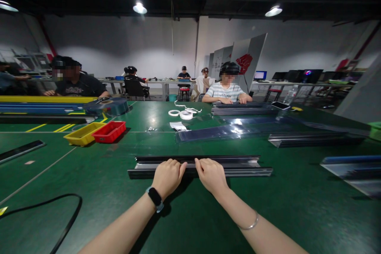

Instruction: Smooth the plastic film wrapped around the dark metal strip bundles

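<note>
A long dark metal rail (238,164) lies across the green table in front of me. My left hand (168,176), with a black watch on the wrist, rests on its middle with fingers curled over the near edge. My right hand (210,174), a thin bracelet on the wrist, grips the same rail just to the right, fingers bent over it. The two hands almost touch.
A yellow tray (81,135) and red tray (109,131) sit at the left. Tape rolls (186,114) and a clear plastic sleeve (220,131) lie beyond the rail. More rails (312,139) are at right. A black cable (71,214) curves at lower left. A person in a striped shirt (226,91) sits opposite.
</note>
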Available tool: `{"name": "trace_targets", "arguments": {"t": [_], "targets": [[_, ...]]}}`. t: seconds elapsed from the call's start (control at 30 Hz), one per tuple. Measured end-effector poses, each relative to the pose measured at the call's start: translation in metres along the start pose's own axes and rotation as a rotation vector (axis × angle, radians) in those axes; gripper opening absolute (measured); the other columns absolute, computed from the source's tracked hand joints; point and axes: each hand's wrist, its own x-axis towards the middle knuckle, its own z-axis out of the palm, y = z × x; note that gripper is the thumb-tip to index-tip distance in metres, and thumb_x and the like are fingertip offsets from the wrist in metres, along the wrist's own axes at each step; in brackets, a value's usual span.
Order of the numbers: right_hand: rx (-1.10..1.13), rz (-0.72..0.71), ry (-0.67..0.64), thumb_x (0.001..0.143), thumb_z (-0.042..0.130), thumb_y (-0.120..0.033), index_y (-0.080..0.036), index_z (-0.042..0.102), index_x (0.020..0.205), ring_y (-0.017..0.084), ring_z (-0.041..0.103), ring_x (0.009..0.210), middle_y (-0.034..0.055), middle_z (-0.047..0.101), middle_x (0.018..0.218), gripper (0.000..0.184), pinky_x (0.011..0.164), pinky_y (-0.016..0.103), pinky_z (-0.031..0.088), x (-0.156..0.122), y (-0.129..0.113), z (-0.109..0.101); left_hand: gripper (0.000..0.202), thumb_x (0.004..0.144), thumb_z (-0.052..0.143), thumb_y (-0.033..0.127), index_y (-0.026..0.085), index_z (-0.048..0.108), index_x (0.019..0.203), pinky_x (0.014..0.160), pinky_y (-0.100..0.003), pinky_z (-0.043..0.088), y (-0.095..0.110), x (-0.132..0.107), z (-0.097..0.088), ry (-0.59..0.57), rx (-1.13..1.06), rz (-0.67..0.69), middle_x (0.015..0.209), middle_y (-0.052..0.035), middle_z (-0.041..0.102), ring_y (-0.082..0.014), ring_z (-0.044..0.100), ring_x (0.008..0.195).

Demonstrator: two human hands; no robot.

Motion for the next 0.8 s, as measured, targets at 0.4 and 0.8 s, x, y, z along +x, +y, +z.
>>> {"name": "trace_targets", "arguments": {"t": [0.4, 0.8], "targets": [[-0.082, 0.051, -0.037, 0.087, 0.031, -0.036, -0.016, 0.057, 0.054, 0.011, 0.054, 0.053, 0.0051, 0.059, 0.054, 0.046, 0.052, 0.023, 0.028, 0.0003, 0.0015, 0.0012, 0.045, 0.088, 0.030, 0.035, 0.016, 0.059, 0.060, 0.055, -0.026, 0.036, 0.0026, 0.0019, 0.0010, 0.014, 0.026, -0.043, 0.060, -0.0060, 0.060, -0.0152, 0.054, 0.061], [-0.029, -0.010, -0.061, 0.088, 0.029, -0.031, -0.016, 0.058, 0.056, 0.011, 0.053, 0.055, 0.0049, 0.059, 0.055, 0.045, 0.055, 0.022, 0.030, 0.0009, -0.0053, -0.0009, 0.040, 0.087, 0.032, 0.033, 0.016, 0.057, 0.061, 0.058, -0.027, 0.035, 0.0052, 0.0014, -0.0009, 0.030, 0.064, -0.040, 0.061, -0.0055, 0.059, -0.0156, 0.054, 0.061]]}}
